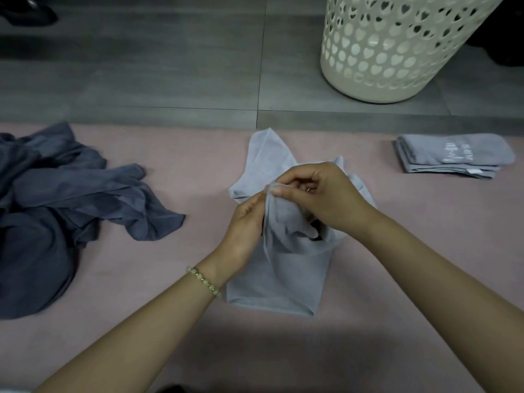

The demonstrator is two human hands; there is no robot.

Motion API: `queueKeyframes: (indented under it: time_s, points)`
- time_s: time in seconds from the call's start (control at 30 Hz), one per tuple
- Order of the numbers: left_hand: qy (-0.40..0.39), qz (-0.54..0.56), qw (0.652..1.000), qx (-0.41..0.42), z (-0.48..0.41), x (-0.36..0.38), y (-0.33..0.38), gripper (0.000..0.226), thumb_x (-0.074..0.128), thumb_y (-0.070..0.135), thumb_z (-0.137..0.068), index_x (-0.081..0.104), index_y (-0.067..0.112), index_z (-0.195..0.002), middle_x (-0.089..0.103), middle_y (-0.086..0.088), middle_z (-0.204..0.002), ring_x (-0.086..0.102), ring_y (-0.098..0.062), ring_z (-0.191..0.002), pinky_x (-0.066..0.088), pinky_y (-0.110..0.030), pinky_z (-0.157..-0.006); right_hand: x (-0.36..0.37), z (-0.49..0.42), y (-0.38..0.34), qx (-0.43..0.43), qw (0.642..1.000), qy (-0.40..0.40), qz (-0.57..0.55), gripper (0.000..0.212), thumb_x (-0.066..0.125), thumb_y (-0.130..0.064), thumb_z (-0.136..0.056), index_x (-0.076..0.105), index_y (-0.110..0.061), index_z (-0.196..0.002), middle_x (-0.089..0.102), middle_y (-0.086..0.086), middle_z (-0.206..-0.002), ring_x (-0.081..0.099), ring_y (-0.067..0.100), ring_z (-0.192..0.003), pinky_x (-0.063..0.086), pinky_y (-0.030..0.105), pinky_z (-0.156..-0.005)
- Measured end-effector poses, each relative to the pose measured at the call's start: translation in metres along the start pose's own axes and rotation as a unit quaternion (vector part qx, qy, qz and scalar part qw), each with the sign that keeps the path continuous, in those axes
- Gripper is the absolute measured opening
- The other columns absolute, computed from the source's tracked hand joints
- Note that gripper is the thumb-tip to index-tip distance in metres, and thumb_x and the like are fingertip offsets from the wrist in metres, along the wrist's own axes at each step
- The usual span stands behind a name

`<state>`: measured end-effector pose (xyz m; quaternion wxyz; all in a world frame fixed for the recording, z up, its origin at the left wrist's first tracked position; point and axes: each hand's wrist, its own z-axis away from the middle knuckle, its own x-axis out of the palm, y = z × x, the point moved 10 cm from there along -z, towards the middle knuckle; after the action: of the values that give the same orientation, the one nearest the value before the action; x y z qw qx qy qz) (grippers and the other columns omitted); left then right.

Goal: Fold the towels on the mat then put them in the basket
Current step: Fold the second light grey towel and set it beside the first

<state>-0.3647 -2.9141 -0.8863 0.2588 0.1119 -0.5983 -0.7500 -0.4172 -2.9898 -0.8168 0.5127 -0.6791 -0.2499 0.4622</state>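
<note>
Fabric of the pale grey, thin towel, running lengthwise away from the body, is pinched at one raised edge by left hand and right hand together.

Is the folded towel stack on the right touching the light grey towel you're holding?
Apart. The head view shows bare pink mat between the folded towel stack and the light grey towel that both hands grip.

Mat: pale pink. Towel at frame centre: light grey. Folded towel at right: light grey with white lettering. Heap of towels at left: dark slate blue. Basket at upper right: cream, perforated with heart-shaped holes. Floor: grey tiles. Bracelet: pale green beads.
</note>
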Motion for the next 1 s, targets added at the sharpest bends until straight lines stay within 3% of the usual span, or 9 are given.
queueKeyframes:
  time_s: [0.07, 0.17, 0.23, 0.33, 0.47, 0.57, 0.7, 0.83, 1.0]
  points:
    - [0.003, 0.004, 1.000, -0.003, 0.000, -0.001, 0.000, 0.035, 0.036, 0.034, -0.101, 0.071, 0.029, -0.101, 0.072, -0.003, -0.105, 0.064, -0.023, -0.108, 0.049, -0.038, -0.094, -0.003, -0.001, 0.006, 0.005, 1.000, 0.014, 0.010, 0.011, 0.070, -0.018, -0.083, 0.070, -0.026, -0.077, 0.067, -0.013, -0.067, 0.060, 0.014, -0.062, 0.048, 0.023, -0.065]
    - [-0.002, 0.013, 1.000, -0.005, -0.001, 0.001, 0.001, 0.037, 0.032, 0.029, -0.102, 0.068, 0.022, -0.100, 0.074, 0.007, -0.094, 0.068, -0.006, -0.093, 0.051, -0.015, -0.076, -0.005, -0.001, 0.012, 0.018, 1.000, 0.016, 0.006, 0.005, 0.073, -0.019, -0.081, 0.070, -0.020, -0.077, 0.065, 0.005, -0.067, 0.054, 0.029, -0.060, 0.046, 0.033, -0.062]
    - [-0.001, -0.001, 1.000, 0.001, 0.001, 0.004, 0.004, 0.039, 0.029, 0.028, -0.103, 0.067, 0.020, -0.098, 0.074, 0.011, -0.086, 0.068, -0.001, -0.088, 0.049, -0.010, -0.071, -0.008, 0.000, 0.015, 0.024, 0.999, 0.024, -0.004, 0.009, 0.075, -0.018, -0.078, 0.067, -0.016, -0.076, 0.059, 0.003, -0.060, 0.048, 0.017, -0.055, 0.043, 0.024, -0.057]
    - [0.015, -0.045, 0.998, 0.039, 0.001, 0.004, 0.009, 0.040, 0.029, 0.027, -0.103, 0.067, 0.013, -0.107, 0.072, 0.005, -0.098, 0.066, -0.004, -0.098, 0.048, -0.012, -0.082, -0.013, 0.001, 0.024, 0.052, 0.996, 0.063, -0.038, 0.020, 0.075, -0.015, -0.078, 0.056, -0.014, -0.073, 0.055, 0.000, -0.056, 0.045, 0.008, -0.052, 0.039, 0.014, -0.053]
    - [0.116, -0.108, 0.982, 0.100, 0.000, -0.013, 0.012, 0.037, 0.032, 0.021, -0.104, 0.061, -0.001, -0.098, 0.067, -0.013, -0.096, 0.059, -0.013, -0.088, 0.048, -0.033, -0.084, -0.004, 0.011, 0.039, 0.079, 0.991, 0.062, -0.092, 0.015, 0.070, -0.020, -0.083, 0.057, -0.014, -0.084, 0.060, 0.016, -0.068, 0.046, 0.020, -0.064, 0.040, 0.030, -0.062]
    - [0.215, -0.060, 0.973, 0.055, 0.000, -0.035, 0.004, 0.034, 0.029, 0.022, -0.104, 0.060, 0.013, -0.093, 0.064, -0.002, -0.094, 0.059, -0.013, -0.092, 0.047, -0.028, -0.088, 0.018, 0.027, 0.058, 0.083, 0.996, -0.007, 0.020, 0.027, 0.077, -0.025, -0.077, 0.058, -0.015, -0.094, 0.062, 0.000, -0.083, 0.054, 0.008, -0.073, 0.044, 0.021, -0.067]
    - [0.265, 0.009, 0.964, -0.027, 0.004, -0.052, -0.011, 0.048, 0.025, 0.037, -0.103, 0.065, 0.011, -0.096, 0.068, -0.004, -0.097, 0.064, -0.016, -0.095, 0.048, -0.028, -0.093, 0.018, 0.038, 0.090, 0.087, 0.991, -0.010, 0.097, 0.019, 0.072, -0.024, -0.082, 0.055, -0.021, -0.075, 0.049, -0.010, -0.070, 0.046, 0.001, -0.064, 0.036, 0.014, -0.061]
    - [0.333, 0.020, 0.940, -0.065, 0.008, -0.089, -0.027, 0.047, 0.036, 0.053, -0.096, 0.059, 0.019, -0.074, 0.062, 0.003, -0.078, 0.060, -0.012, -0.076, 0.048, -0.026, -0.080, 0.013, 0.042, 0.117, 0.125, 0.988, -0.031, 0.089, 0.015, 0.063, -0.022, -0.089, 0.053, -0.020, -0.078, 0.055, -0.002, -0.075, 0.049, 0.004, -0.066, 0.040, 0.015, -0.065]
    - [0.395, -0.029, 0.916, -0.059, 0.016, -0.138, -0.042, 0.040, 0.045, 0.048, -0.095, 0.045, 0.018, -0.068, 0.051, 0.003, -0.070, 0.049, -0.009, -0.064, 0.040, -0.016, -0.055, 0.019, 0.032, 0.100, 0.158, 0.985, -0.073, 0.013, 0.024, 0.062, -0.031, -0.089, 0.055, -0.014, -0.073, 0.050, -0.007, -0.064, 0.045, -0.001, -0.054, 0.038, 0.014, -0.058]
